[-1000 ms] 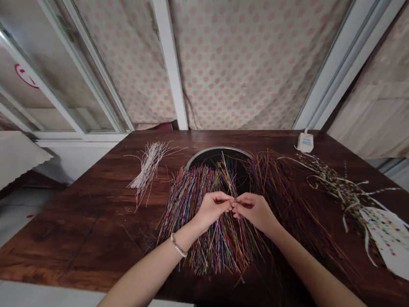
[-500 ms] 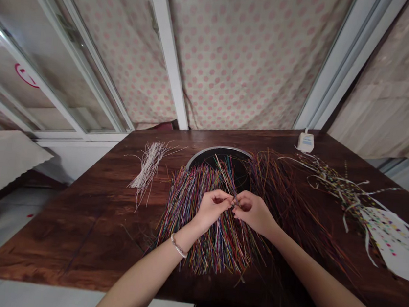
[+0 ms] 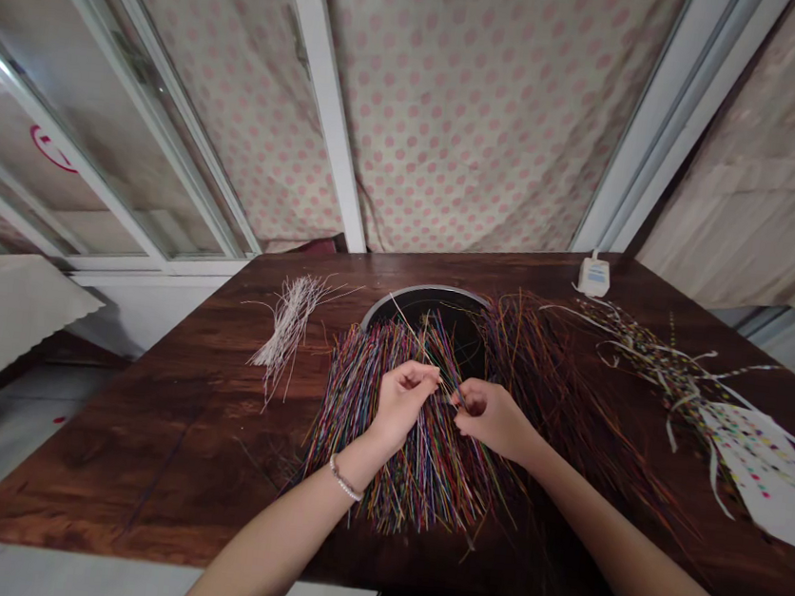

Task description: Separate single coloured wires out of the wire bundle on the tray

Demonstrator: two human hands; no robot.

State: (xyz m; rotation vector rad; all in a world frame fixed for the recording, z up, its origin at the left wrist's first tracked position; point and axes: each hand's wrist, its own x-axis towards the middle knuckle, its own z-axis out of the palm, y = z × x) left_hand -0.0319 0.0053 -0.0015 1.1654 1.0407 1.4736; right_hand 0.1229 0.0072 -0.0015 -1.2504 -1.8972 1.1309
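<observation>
A thick spread of thin multicoloured strands (image 3: 358, 389) lies in front of me, partly over a round black tray (image 3: 466, 296) with a pale rim. Above the strands my left hand (image 3: 400, 406) is pinched closed on a thin pale strand (image 3: 406, 319), whose far end points up and left. Just to its right, my right hand (image 3: 495, 420) is also closed, thumb against fingers, at a few dark thin strands (image 3: 459, 399). A small gap separates the two sets of fingertips. How many strands each hand grips is too fine to make out.
Brown and purple strands (image 3: 570, 423) spread to the right of the tray. A white bundle of strands (image 3: 288, 324) lies left on the wooden table (image 3: 161, 415). Beaded strands with white ribbons (image 3: 656, 356), a dotted white sheet (image 3: 772, 475) and a white plug box (image 3: 593, 275) are right.
My hands have come slightly apart, the left one moving left. The pale strand in it now leans out further to the upper left. My right hand has barely moved.
</observation>
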